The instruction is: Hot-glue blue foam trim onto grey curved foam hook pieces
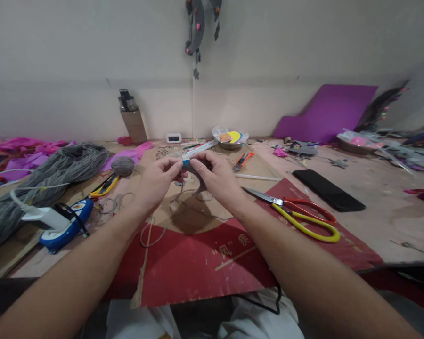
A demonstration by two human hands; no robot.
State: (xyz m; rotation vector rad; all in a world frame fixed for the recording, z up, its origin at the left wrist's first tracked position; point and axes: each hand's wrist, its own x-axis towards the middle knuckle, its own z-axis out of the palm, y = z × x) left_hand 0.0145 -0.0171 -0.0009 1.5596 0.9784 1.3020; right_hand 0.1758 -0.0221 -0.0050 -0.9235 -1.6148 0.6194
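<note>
Over the middle of the cardboard, my left hand [158, 180] and my right hand [214, 175] meet, thumbs facing each other. Both are closed in a pinch on a curved dark grey piece [197, 179] that looks like felt. At its upper edge, between the thumbs, shows a small bit of blue [186, 163]; what it is I cannot make out. Thin grey yarn [155, 242] trails below the hands and loops across the cardboard. My fingers hide much of the held piece.
Red-and-yellow-handled scissors [304, 214] and a black phone [328, 189] lie right. An orange utility knife [243, 161] and a shallow bowl [229, 145] are behind my hands. Left are a grey yarn ball [123, 166], a yarn skein [67, 174], a yellow cutter [105, 185] and a blue power strip [67, 230].
</note>
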